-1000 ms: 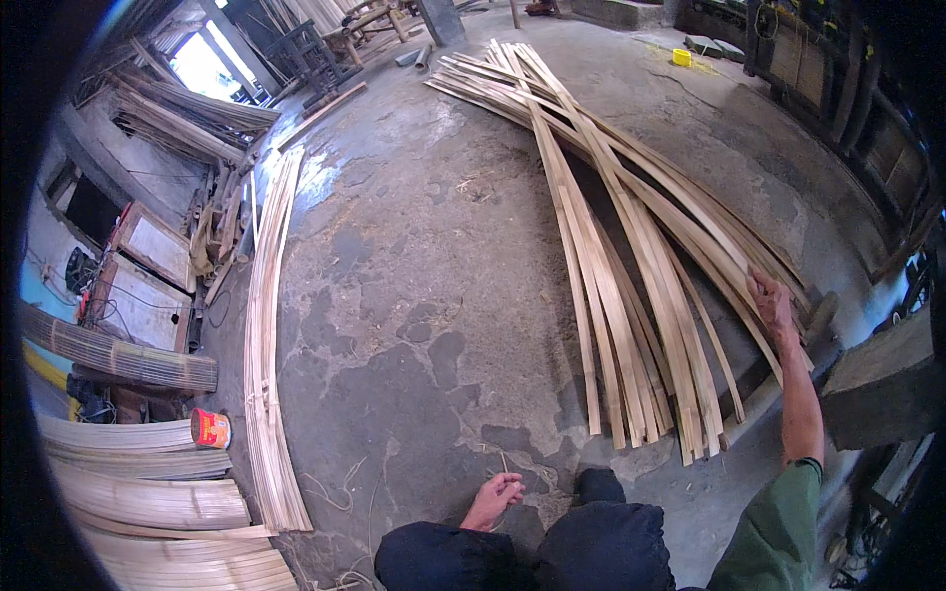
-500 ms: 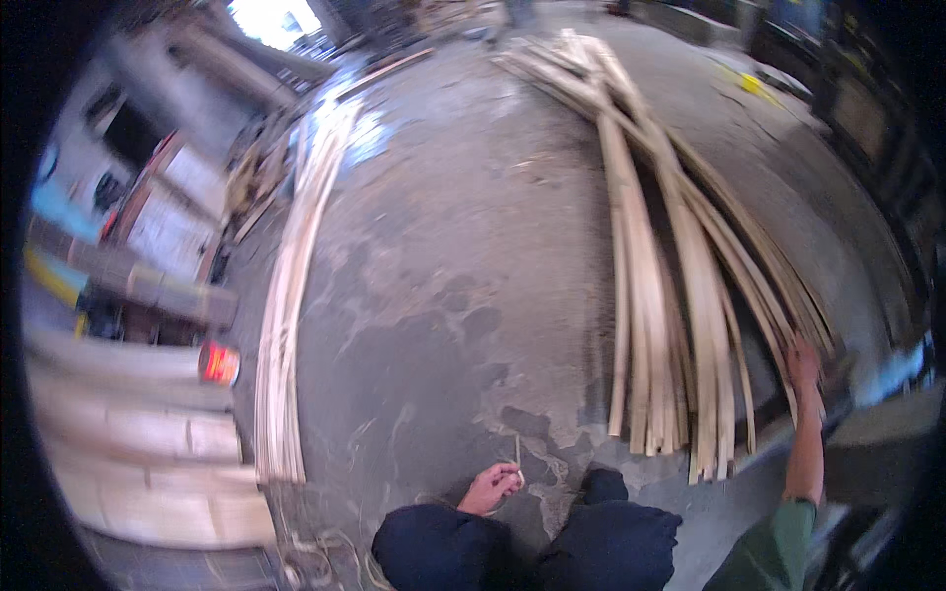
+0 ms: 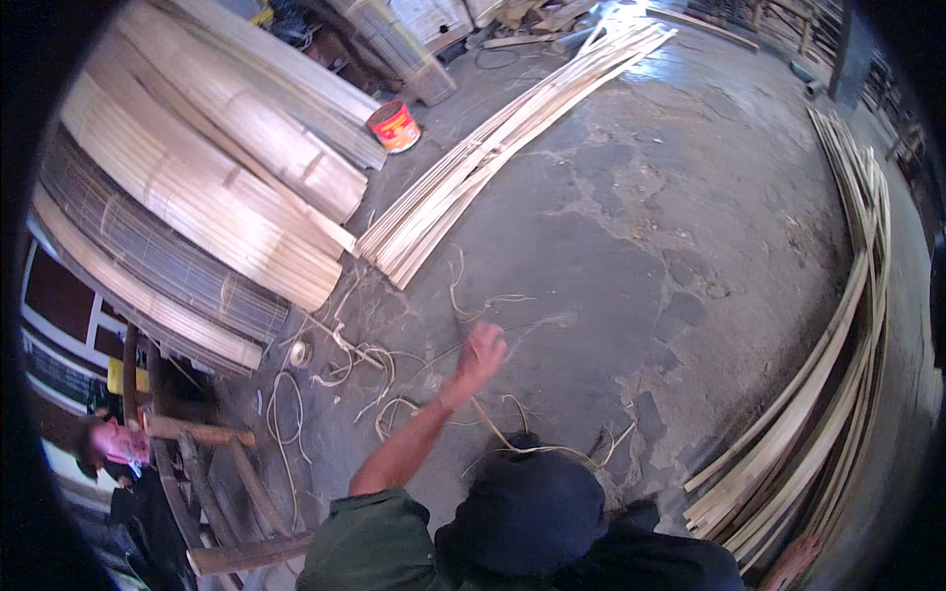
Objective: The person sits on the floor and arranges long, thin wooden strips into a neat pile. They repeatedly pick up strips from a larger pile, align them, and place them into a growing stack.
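My left hand (image 3: 482, 350) reaches out over the floor, fingers curled and slightly blurred. Thin pale strips (image 3: 493, 299) lie beside its fingertips; whether the hand pinches one is unclear. Another bent strip (image 3: 597, 463) runs across the floor beside my knee. At the lower right, my right hand (image 3: 793, 561) lies against a bundle of long wooden slats (image 3: 788, 473). Its fingers are partly lost against the slats and the picture's rim, so its grip cannot be made out.
A second slat bundle (image 3: 503, 143) lies ahead on the concrete floor. To the left are stacked slatted panels (image 3: 227, 212) and a red-and-yellow bucket (image 3: 393, 126). Loose strips tangle near a small roll (image 3: 300, 353). A wooden log frame (image 3: 241, 557) and a person (image 3: 123, 443) are at lower left.
My view has swung left, shifting the scene rightward. My left arm has stretched forward from beside my knees, where its fingers pinched a thin strip. My right hand stays at the right-hand slats.
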Demonstrator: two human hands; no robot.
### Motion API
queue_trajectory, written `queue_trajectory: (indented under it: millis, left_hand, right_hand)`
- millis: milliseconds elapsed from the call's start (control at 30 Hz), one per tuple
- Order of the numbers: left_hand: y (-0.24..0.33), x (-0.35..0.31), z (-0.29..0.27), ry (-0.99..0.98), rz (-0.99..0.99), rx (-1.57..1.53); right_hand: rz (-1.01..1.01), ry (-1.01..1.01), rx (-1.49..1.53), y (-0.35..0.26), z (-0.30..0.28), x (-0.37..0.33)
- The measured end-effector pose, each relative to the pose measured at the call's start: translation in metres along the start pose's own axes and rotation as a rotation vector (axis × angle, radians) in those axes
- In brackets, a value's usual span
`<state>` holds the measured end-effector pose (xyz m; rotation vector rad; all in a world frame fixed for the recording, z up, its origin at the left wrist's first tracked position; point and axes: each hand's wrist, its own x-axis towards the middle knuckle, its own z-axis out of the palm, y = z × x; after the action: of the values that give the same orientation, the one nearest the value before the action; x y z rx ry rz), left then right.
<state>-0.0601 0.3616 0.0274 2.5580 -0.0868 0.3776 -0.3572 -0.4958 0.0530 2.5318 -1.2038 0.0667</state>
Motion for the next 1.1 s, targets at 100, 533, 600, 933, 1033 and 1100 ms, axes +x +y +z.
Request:
queue_trajectory:
  millis: [100, 533, 600, 933, 1033, 1100]
  left_hand:
    - [-0.077, 0.051, -0.04, 0.133, -0.099, 0.336]
    - [-0.196, 0.13, -0.07, -0.193, -0.537, 0.672]
    - [-0.212, 0.121, -0.083, -0.176, -0.397, 0.755]
    - [-0.091, 0.128, -0.079, -0.337, -0.311, 0.554]
    - [-0.051, 0.114, -0.068, -0.427, -0.307, 0.466]
    - [-0.041, 0.114, -0.064, -0.507, -0.222, 0.442]
  right_hand:
    - [-0.042, -0.017, 0.009, -0.024, -0.002, -0.005]
    - [-0.34, 0.003, 0.23, -0.074, -0.073, -0.04]
    - [-0.379, -0.086, 0.338, -0.127, -0.114, -0.037]
    - [-0.499, -0.149, 0.629, -0.239, -0.124, -0.042]
    - [-0.553, -0.158, 0.6, -0.262, -0.139, -0.049]
    - [-0.628, -0.083, 0.616, -0.263, -0.132, -0.048]
